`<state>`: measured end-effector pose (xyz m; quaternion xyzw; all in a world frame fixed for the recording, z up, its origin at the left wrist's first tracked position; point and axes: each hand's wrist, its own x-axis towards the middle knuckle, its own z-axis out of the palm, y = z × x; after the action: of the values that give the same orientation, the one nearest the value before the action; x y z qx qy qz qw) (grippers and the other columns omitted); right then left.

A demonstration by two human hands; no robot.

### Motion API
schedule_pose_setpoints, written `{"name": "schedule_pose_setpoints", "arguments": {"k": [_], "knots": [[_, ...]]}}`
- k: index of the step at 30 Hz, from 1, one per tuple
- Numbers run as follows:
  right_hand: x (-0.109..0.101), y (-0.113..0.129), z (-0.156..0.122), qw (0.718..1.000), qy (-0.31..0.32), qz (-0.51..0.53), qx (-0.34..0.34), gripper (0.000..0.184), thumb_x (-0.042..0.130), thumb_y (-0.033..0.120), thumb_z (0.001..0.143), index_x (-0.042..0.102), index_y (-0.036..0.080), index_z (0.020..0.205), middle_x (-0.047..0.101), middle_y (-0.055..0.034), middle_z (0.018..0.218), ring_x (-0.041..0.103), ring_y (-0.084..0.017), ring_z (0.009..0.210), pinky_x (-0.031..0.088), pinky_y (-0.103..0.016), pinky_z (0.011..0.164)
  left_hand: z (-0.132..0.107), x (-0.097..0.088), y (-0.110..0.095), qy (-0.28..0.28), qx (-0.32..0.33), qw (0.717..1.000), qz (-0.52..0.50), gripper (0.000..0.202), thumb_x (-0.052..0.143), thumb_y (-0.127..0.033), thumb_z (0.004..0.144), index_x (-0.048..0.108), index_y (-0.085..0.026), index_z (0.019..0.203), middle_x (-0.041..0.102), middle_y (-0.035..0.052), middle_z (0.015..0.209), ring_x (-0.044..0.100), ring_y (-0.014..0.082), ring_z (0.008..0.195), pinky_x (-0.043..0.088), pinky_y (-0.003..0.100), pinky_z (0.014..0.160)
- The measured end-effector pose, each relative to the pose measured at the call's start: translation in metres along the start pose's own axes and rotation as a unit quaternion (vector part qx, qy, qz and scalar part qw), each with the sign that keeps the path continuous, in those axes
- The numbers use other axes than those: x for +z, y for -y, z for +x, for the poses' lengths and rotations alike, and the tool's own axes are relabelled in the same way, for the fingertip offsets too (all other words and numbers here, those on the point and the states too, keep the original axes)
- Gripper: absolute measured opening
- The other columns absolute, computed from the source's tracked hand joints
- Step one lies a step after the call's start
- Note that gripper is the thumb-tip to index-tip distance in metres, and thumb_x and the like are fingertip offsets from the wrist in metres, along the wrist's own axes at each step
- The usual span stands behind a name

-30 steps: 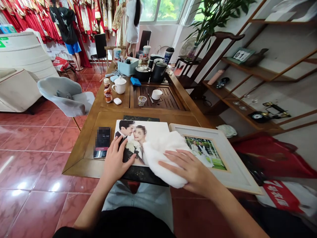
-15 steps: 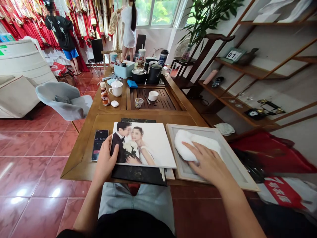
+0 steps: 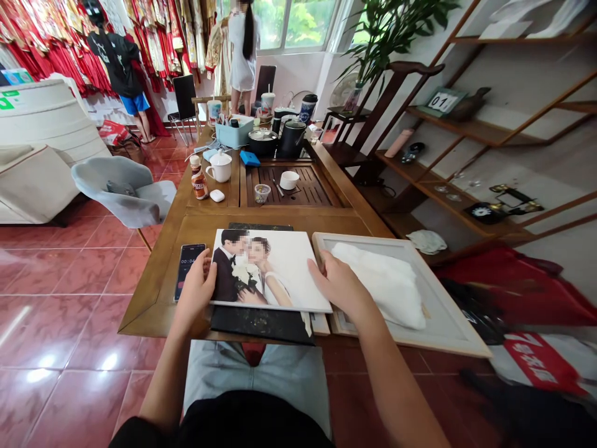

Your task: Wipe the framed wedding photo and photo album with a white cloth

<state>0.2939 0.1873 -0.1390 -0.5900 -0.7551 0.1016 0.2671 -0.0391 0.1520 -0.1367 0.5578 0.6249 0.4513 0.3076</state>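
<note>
A wedding photo panel [image 3: 286, 274] lies flat on a black board [image 3: 261, 325] near the table's front edge. Its left edge is in my left hand [image 3: 198, 289], the thumb along the side and the other fingers curled behind. My right hand [image 3: 347, 287] grips the opposite edge, thumb on top. Just right of the panel, a folded white cloth [image 3: 385, 283] rests inside a light wooden frame [image 3: 451, 305] with a grey inner face. A phone [image 3: 188, 256] showing a timer lies beside my left hand.
Farther back on the wooden table [image 3: 153, 298] are a tea tray [image 3: 317, 186], a white lidded cup [image 3: 220, 167], a bottle [image 3: 198, 178] and a blue box [image 3: 234, 132]. Shelves [image 3: 471, 130] stand at right, a grey chair [image 3: 125, 193] at left. Two people stand near hanging garments.
My right hand has let go of the white cloth and moved left onto the photo panel's right edge. The cloth now lies flatter and more spread out in the frame.
</note>
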Motion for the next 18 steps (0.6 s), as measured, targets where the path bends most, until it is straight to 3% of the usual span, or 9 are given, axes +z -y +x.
{"name": "schedule_pose_setpoints", "arguments": {"k": [4,6,12,15,18], "knots": [[0.003,-0.006,0.011,0.994,0.05,0.052,0.077,0.038,0.044,0.048,0.099,0.067,0.02,0.088,0.072,-0.0102,0.074,0.067,-0.026,0.068,0.05,-0.035,0.062,0.01,-0.002,0.011,-0.003,-0.025,0.999,-0.02,0.051,0.058,-0.039,0.093,0.054,-0.014,0.137,0.072,0.0107,0.105,0.071,0.0209,0.094,0.056,0.04,0.091],[0.003,-0.004,0.013,0.99,0.061,0.085,0.096,0.036,0.047,0.049,0.097,0.065,0.021,0.082,0.072,-0.0083,0.073,0.067,-0.024,0.068,0.049,-0.033,0.061,0.013,-0.002,0.015,-0.002,-0.029,0.999,-0.028,0.055,0.059,-0.037,0.091,0.052,-0.012,0.14,0.071,0.01,0.101,0.071,0.02,0.09,0.058,0.038,0.087],[-0.003,0.001,0.006,0.972,0.048,0.202,0.109,0.041,0.05,0.059,0.096,0.061,0.02,0.095,0.073,-0.0076,0.079,0.069,-0.024,0.076,0.054,-0.033,0.065,0.01,-0.005,0.008,-0.002,-0.011,0.998,-0.054,0.054,0.06,-0.033,0.09,0.052,-0.014,0.14,0.069,0.0074,0.101,0.07,0.0169,0.09,0.058,0.034,0.085],[-0.016,0.009,-0.002,0.961,0.032,0.255,0.101,0.044,0.048,0.063,0.097,0.057,0.02,0.103,0.074,-0.0081,0.089,0.07,-0.023,0.079,0.056,-0.033,0.067,0.004,-0.01,-0.007,-0.014,0.021,0.997,-0.077,0.055,0.062,-0.035,0.091,0.052,-0.016,0.142,0.068,0.0086,0.108,0.07,0.0169,0.095,0.058,0.031,0.085],[-0.037,0.022,-0.01,0.945,-0.022,0.316,0.084,0.041,0.055,0.062,0.095,0.057,0.022,0.105,0.075,-0.0079,0.094,0.071,-0.022,0.079,0.058,-0.032,0.066,-0.006,-0.018,-0.028,-0.023,0.075,0.99,-0.115,0.054,0.062,-0.036,0.094,0.052,-0.02,0.144,0.068,0.0076,0.111,0.069,0.0157,0.099,0.058,0.029,0.087]]}}
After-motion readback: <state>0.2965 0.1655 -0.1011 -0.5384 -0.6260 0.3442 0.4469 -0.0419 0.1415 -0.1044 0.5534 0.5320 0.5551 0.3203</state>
